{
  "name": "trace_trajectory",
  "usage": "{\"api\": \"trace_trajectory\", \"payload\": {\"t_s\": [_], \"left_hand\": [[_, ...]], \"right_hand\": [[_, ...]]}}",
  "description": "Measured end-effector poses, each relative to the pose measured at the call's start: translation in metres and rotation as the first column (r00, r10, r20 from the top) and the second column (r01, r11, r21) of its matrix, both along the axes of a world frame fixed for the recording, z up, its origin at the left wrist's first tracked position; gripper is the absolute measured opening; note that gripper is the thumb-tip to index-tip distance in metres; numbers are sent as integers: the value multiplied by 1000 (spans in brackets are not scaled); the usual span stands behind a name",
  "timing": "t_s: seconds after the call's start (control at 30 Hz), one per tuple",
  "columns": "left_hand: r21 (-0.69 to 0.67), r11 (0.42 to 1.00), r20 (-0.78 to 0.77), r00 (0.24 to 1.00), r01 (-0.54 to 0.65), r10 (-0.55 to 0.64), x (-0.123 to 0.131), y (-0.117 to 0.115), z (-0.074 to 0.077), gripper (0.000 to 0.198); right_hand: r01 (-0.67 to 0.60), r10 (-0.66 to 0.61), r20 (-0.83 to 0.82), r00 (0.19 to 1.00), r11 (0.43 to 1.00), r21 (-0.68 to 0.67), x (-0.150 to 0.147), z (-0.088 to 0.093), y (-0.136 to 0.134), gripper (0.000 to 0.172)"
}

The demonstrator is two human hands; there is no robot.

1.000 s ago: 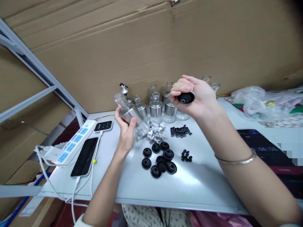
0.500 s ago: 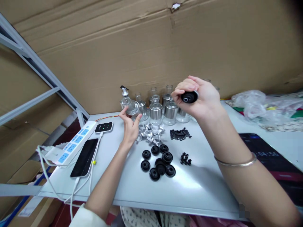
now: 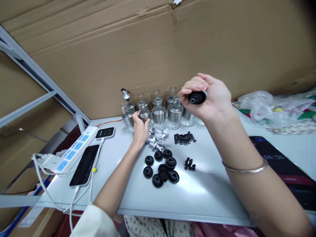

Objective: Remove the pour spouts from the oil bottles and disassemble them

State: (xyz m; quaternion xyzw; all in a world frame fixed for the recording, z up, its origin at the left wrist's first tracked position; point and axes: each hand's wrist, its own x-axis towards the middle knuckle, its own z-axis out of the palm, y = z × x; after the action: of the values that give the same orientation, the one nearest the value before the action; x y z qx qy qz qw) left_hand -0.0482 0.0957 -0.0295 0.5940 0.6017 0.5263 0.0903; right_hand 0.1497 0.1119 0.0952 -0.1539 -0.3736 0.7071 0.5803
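My right hand (image 3: 204,95) is raised above the table, fingers wrapped round a black stopper (image 3: 197,97). Its round end, with a small pale hole in the middle, points towards me. The rest of it is hidden in my palm. My left hand (image 3: 141,130) is open, fingers and thumb apart, by a glass bottle with a steel band (image 3: 144,115); I cannot tell whether it touches it. Another banded bottle (image 3: 127,119) stands upright just left of those fingers. Behind it, one bottle carries a silver pourer with a black flap (image 3: 125,94).
Several bottles (image 3: 158,116) stand in rows along the cardboard wall (image 3: 111,65). In front lie silver pourer parts (image 3: 158,138), black flaps (image 3: 184,138), black discs (image 3: 171,162) and small black pieces (image 3: 189,164). Left are a power strip (image 3: 74,149) and phone (image 3: 84,165); right, a larger screen (image 3: 283,171).
The bottle tilted in my left hand before is no longer tilted; the bottles there now stand upright and my left fingers have spread. My right hand still holds the black stopper. The view has shifted slightly.
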Motion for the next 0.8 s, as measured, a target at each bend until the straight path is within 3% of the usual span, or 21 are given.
{"api": "trace_trajectory", "payload": {"t_s": [0.17,0.27,0.33,0.43,0.5,0.6,0.8], "left_hand": [[27,999,-27,999,33,-33,-6,-2,-2,50],[79,994,-69,995,77,-71,-10,-15,6,48],[184,977,-103,990,111,-93,-14,-26,12,44],[276,960,-38,998,-46,59,-23,-37,14,50],[140,978,92,986,-154,142,-31,-37,8,60],[-60,996,146,986,-71,79,-40,-32,-5,63],[-69,997,99,995,-15,22,-36,-35,-12,67]], "right_hand": [[108,-137,250,959,986,128,8,-3,4,47],[118,-170,275,946,973,197,11,-4,5,47],[117,-167,263,950,973,198,11,-3,4,47],[110,-153,255,955,979,173,8,-1,-1,47],[111,-151,250,956,980,164,5,1,-5,47],[115,-148,217,965,980,160,0,4,-11,49],[144,-163,184,969,983,110,-16,0,-28,38]]}}
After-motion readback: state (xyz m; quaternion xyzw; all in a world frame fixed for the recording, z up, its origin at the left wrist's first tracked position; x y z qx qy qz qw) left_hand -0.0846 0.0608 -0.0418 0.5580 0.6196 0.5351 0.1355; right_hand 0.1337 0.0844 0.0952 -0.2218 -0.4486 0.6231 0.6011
